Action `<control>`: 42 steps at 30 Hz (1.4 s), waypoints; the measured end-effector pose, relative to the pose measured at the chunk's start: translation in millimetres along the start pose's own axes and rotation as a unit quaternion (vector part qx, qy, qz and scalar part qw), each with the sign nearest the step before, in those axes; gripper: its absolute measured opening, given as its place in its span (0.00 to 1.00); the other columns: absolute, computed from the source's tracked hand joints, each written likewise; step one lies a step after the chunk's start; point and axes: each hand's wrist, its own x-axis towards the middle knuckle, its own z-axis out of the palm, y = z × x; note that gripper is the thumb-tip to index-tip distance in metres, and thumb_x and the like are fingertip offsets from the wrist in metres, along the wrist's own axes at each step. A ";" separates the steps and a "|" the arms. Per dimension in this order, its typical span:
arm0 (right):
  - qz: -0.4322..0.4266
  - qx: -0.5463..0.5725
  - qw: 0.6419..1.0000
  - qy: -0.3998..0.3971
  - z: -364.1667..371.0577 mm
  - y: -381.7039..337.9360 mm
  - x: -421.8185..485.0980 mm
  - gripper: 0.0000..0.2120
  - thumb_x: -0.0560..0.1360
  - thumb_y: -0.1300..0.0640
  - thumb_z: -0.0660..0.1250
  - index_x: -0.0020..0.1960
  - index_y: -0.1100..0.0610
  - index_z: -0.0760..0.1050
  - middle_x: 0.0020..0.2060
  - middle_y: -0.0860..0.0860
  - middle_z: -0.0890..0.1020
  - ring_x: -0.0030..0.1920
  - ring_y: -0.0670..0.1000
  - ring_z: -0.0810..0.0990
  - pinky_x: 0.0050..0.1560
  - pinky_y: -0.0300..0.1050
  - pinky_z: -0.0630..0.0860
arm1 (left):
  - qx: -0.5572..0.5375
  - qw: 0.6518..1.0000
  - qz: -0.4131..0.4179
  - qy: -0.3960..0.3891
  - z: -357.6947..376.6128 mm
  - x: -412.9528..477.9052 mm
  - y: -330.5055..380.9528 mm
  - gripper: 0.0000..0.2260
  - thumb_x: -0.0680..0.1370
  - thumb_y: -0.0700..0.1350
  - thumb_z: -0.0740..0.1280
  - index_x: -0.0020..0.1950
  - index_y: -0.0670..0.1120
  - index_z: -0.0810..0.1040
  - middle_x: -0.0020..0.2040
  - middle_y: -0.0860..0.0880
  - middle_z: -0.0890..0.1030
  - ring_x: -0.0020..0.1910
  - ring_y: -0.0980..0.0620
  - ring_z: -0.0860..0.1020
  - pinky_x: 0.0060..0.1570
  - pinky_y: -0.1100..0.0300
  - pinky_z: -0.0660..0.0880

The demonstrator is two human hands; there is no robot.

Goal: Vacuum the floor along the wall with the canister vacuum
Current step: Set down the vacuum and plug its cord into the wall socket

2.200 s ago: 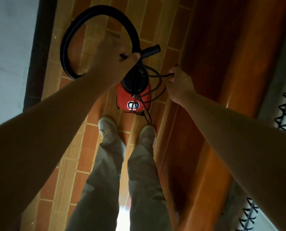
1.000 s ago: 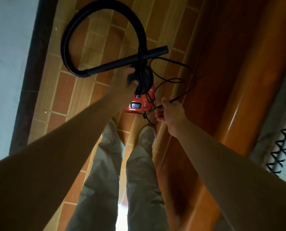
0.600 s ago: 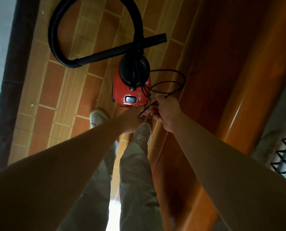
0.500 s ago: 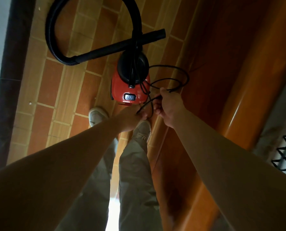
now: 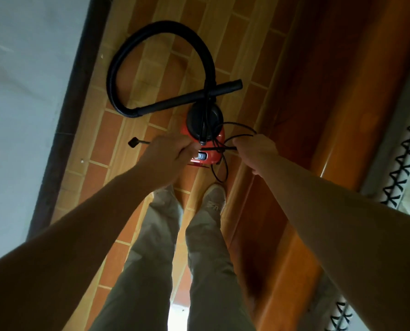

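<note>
Found canister vacuum [image 5: 207, 139] standing on tiled floor [image 5: 108, 149] just ahead of shoes [image 5: 214, 195], hose [image 5: 163, 27] left looped beside it. Noted left hand [image 5: 168, 154] shifted from hose to cord [image 5: 219, 148], grip clamped there; right hand [image 5: 256, 151] likewise clamped on cord. Judged cord being unwound, vacuuming not begun

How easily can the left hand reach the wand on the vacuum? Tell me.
Probably yes: nothing lies between the left hand and the wand across the vacuum just beyond it. But that hand grips the cord and must drop it first.
</note>
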 end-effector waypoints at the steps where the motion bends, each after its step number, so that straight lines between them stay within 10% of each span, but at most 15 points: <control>1: -0.076 -0.107 0.991 0.035 -6.9 -8.4 -11.9 0.18 0.84 0.53 0.61 0.70 0.60 0.74 0.55 0.53 0.79 0.62 0.58 0.77 0.57 0.49 0.75 | 0.050 0.998 0.029 0.004 -11.3 -2.9 11.8 0.17 0.83 0.54 0.59 0.38 0.47 0.74 0.31 0.56 0.69 0.32 0.57 0.68 0.37 0.58 0.61; 4: -0.239 -0.089 0.967 0.012 -17.2 -36.5 -65.7 0.16 0.84 0.59 0.60 0.70 0.57 0.77 0.61 0.54 0.78 0.62 0.53 0.77 0.67 0.50 0.73 | 0.161 0.985 0.069 0.004 -40.3 -19.4 50.9 0.18 0.82 0.56 0.56 0.43 0.48 0.78 0.37 0.55 0.73 0.39 0.52 0.72 0.44 0.55 0.63; 7: -0.200 0.100 0.966 -0.130 -25.0 -55.3 -131.3 0.11 0.84 0.61 0.59 0.50 0.54 0.80 0.43 0.49 0.80 0.43 0.48 0.79 0.53 0.46 0.78 | 0.170 0.983 0.067 -0.003 -73.1 -42.2 93.6 0.16 0.81 0.58 0.57 0.48 0.51 0.80 0.42 0.54 0.77 0.46 0.50 0.76 0.46 0.53 0.66; 12: -0.132 0.248 0.949 -0.147 -54.0 -55.5 -229.2 0.12 0.82 0.62 0.60 0.40 0.60 0.73 0.25 0.46 0.74 0.23 0.42 0.71 0.29 0.35 0.69 | 0.157 0.979 0.125 0.023 -142.0 -105.5 164.9 0.08 0.79 0.52 0.67 0.51 0.49 0.79 0.44 0.57 0.73 0.45 0.53 0.73 0.46 0.57 0.62; 19: -0.165 0.392 0.885 -0.191 -82.6 -33.7 -322.7 0.18 0.81 0.59 0.54 0.35 0.53 0.52 0.27 0.51 0.55 0.38 0.57 0.47 0.37 0.49 0.55 | 0.240 0.946 0.052 0.211 -205.4 -188.7 222.8 0.07 0.82 0.43 0.65 0.54 0.44 0.82 0.47 0.46 0.83 0.46 0.43 0.79 0.45 0.58 0.66; 26: -0.129 0.358 0.868 -0.318 -59.2 -4.8 -380.0 0.18 0.81 0.57 0.53 0.33 0.54 0.61 0.28 0.54 0.59 0.35 0.57 0.53 0.43 0.51 0.69 | 0.284 0.921 0.051 0.260 -216.2 -241.7 272.0 0.06 0.77 0.43 0.68 0.50 0.47 0.84 0.41 0.52 0.80 0.41 0.50 0.74 0.44 0.56 0.65; 32: -0.193 0.182 0.921 -0.285 -13.0 -5.9 -400.5 0.31 0.83 0.60 0.54 0.25 0.54 0.80 0.31 0.53 0.83 0.44 0.57 0.81 0.70 0.58 0.73 | 0.300 0.920 0.034 0.250 -207.1 -293.8 270.8 0.08 0.70 0.40 0.72 0.47 0.52 0.83 0.39 0.61 0.67 0.43 0.50 0.73 0.46 0.58 0.58; 37: -0.298 0.098 0.902 -0.295 -15.2 -42.2 -445.8 0.15 0.83 0.60 0.56 0.47 0.65 0.79 0.34 0.60 0.79 0.32 0.50 0.76 0.36 0.40 0.71 | 0.302 0.918 0.010 0.256 -197.8 -343.8 257.7 0.09 0.72 0.40 0.70 0.50 0.51 0.82 0.41 0.56 0.76 0.48 0.48 0.74 0.49 0.57 0.62; 42: -0.384 0.092 0.860 -0.322 29.1 -44.5 -477.9 0.11 0.83 0.65 0.59 0.47 0.65 0.77 0.29 0.55 0.70 0.31 0.52 0.68 0.37 0.45 0.65 | 0.284 0.897 -0.004 0.338 -187.3 -403.6 253.4 0.20 0.71 0.43 0.55 0.58 0.47 0.81 0.60 0.48 0.79 0.62 0.45 0.72 0.71 0.50 0.63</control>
